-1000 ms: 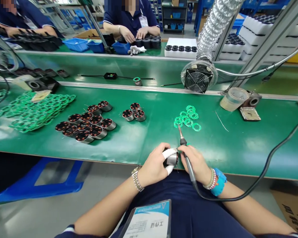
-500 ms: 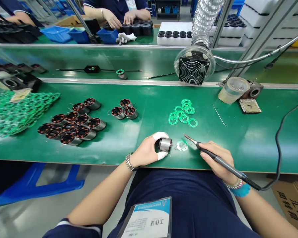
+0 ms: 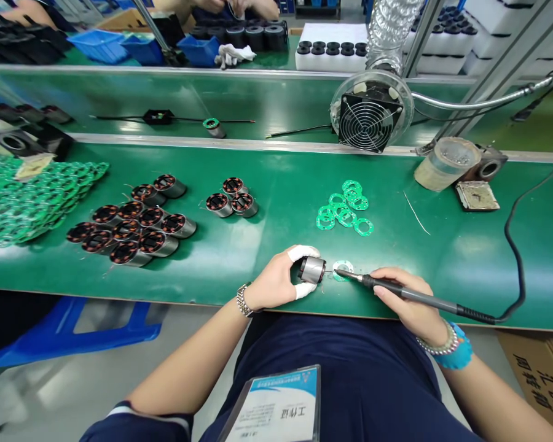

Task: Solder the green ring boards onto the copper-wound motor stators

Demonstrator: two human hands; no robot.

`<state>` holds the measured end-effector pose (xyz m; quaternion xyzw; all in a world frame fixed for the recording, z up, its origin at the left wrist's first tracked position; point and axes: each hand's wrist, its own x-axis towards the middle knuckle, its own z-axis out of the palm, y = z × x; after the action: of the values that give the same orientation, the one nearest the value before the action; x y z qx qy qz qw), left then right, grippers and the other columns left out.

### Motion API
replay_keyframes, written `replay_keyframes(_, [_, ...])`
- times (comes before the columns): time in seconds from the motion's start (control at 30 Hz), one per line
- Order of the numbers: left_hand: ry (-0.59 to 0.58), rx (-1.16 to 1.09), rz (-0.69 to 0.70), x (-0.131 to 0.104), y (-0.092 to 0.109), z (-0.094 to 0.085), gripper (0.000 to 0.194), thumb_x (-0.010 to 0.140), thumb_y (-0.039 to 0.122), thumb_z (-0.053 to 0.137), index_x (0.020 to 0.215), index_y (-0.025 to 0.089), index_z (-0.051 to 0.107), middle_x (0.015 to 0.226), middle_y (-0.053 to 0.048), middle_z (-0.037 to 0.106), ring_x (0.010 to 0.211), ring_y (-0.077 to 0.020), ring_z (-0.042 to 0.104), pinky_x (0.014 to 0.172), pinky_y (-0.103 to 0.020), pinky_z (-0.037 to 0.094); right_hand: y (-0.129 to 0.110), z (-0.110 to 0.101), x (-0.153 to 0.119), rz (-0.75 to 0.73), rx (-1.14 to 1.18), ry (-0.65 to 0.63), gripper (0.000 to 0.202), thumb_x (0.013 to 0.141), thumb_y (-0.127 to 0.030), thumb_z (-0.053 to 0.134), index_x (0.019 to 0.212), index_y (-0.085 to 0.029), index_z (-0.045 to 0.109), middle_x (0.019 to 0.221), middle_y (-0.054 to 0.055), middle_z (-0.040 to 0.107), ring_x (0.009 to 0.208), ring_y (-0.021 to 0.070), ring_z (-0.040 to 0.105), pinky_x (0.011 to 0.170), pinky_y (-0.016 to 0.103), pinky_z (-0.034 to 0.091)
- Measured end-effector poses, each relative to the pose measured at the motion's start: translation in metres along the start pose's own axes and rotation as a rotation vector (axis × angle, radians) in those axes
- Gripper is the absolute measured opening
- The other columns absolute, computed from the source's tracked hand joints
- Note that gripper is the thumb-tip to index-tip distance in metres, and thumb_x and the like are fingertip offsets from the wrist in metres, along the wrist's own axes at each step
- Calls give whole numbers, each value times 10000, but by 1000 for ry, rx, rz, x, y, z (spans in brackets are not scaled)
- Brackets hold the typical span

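Note:
My left hand (image 3: pixel 279 279), with white finger cots on thumb and finger, grips a motor stator (image 3: pixel 312 270) lying on its side on the green bench. Thin wire leads stick out of the stator's right end toward a green ring-shaped circuit board (image 3: pixel 349 266). In my right hand (image 3: pixel 408 298) is a soldering iron (image 3: pixel 410 295), held like a pen. Its tip is over the ring board's left edge, close to the wire ends; whether it touches is too small to tell. Several loose ring boards (image 3: pixel 345 205) lie just beyond.
Several wound stators (image 3: pixel 129 228) stand at left, with three more stators (image 3: pixel 233 197) beside them. A stack of green board panels (image 3: pixel 41 199) lies far left. A fan (image 3: pixel 370 121), a tub (image 3: pixel 447 162), a tip-cleaning pad (image 3: pixel 477 196) and a solder wire (image 3: pixel 416 213) are at right.
The soldering iron has moved left, bringing its tip over the ring board by the stator's wires. My left hand still grips the stator. The view has shifted slightly.

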<state>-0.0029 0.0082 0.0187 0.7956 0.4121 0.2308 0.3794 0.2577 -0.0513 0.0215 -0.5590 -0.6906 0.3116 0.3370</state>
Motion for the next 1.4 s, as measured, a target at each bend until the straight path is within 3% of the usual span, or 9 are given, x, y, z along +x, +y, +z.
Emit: replay_keyframes(1.4, [21,-7,-7,1,0,2,431,641,173,652,1048,183,510,1060,-75,599,953,-209,587,851,-344,462,0,-1,-1,4,-14,-2,148,803,-295,564,894,-214,647,840,24,696,731,166,655,626,242,519])
